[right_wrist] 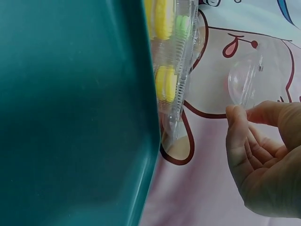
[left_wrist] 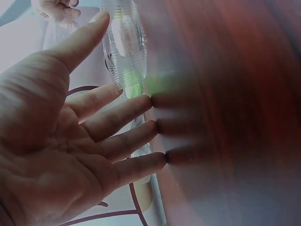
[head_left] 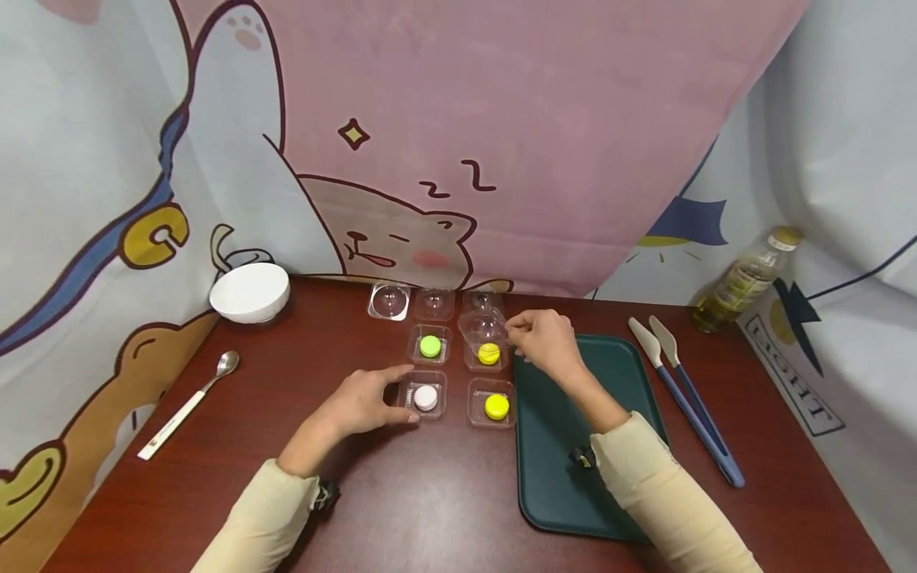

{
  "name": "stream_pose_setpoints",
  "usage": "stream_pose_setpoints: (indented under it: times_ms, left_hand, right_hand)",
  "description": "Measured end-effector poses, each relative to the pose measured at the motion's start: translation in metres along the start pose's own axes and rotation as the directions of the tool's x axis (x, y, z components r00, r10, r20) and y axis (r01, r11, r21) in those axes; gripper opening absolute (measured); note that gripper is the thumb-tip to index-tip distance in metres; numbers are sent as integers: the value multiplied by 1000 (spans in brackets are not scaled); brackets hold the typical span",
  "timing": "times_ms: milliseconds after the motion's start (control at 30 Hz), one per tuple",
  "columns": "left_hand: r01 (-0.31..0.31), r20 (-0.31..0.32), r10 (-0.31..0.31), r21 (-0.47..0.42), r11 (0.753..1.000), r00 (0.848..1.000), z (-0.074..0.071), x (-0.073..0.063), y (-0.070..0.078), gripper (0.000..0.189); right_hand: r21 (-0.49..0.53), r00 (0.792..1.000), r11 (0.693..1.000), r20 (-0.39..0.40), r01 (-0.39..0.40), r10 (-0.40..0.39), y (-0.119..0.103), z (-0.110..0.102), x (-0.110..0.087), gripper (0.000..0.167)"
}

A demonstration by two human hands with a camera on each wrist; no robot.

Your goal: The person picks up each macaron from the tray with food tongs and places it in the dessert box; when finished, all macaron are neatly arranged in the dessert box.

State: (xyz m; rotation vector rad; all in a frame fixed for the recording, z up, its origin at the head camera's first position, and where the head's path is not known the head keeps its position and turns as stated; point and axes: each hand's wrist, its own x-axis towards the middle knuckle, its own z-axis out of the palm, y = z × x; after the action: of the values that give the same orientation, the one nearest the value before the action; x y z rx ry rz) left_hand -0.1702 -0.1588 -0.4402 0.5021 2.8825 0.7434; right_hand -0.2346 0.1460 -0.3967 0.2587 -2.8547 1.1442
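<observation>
My right hand (head_left: 548,341) pinches the edge of a domed clear plastic lid (right_wrist: 241,84) between thumb and fingers. In the head view the lid overlaps the back right clear box, which holds a yellow macaron (head_left: 489,354). My left hand (head_left: 364,400) spreads its thumb and straight fingers around the front left clear box (head_left: 408,407) with a pale pink macaron (head_left: 426,397). The left fingertips (left_wrist: 160,158) are right at the tabletop. Behind that box lies a green macaron (head_left: 430,346) in its own box; another yellow macaron (head_left: 497,407) sits in the front right one.
Domed clear lids (head_left: 389,302) line the back wall. A dark green tray (head_left: 566,477) lies under my right forearm, with blue-handled tongs (head_left: 691,406) and an oil bottle (head_left: 745,282) beyond. On the left are a white bowl (head_left: 251,293) and a spoon (head_left: 188,406).
</observation>
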Motion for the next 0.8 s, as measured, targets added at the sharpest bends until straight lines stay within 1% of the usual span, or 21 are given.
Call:
stream_pose_setpoints:
  times_ms: [167, 333, 467, 567, 667, 733, 800]
  left_hand:
    - [-25, -8, 25, -5, 1000, 1000, 1, -1, -1, 84]
    - [-11, -6, 11, -24, 1000, 1000, -2, -4, -3, 89]
    - [-12, -24, 11, -41, 999, 1000, -6, -8, -5, 83]
    - [-22, -69, 18, -58, 998, 997, -9, -10, -5, 74]
    - [-36, -146, 26, -71, 997, 989, -13, -10, 0, 64]
    - [-40, -195, 21, -93, 995, 981, -18, -8, 5, 59]
    - [-41, -219, 8, -145, 989, 976, -22, -5, 11, 56]
  right_hand:
    - [11, 1000, 1000, 17, -23, 23, -1, 4, 0, 18]
    - [52, 999, 999, 37, -4, 2, -5, 7, 1, 14]
    - [70, 999, 998, 45, 2, -5, -8, 9, 1, 13]
    - [83, 999, 997, 48, -1, -3, -12, 10, 0, 11]
    - [99, 999, 995, 41, 10, -14, -18, 11, -1, 8]
    - [98, 999, 994, 27, 37, -39, -23, 13, -2, 6]
    - [88, 997, 994, 0, 72, -72, -28, 15, -4, 5]
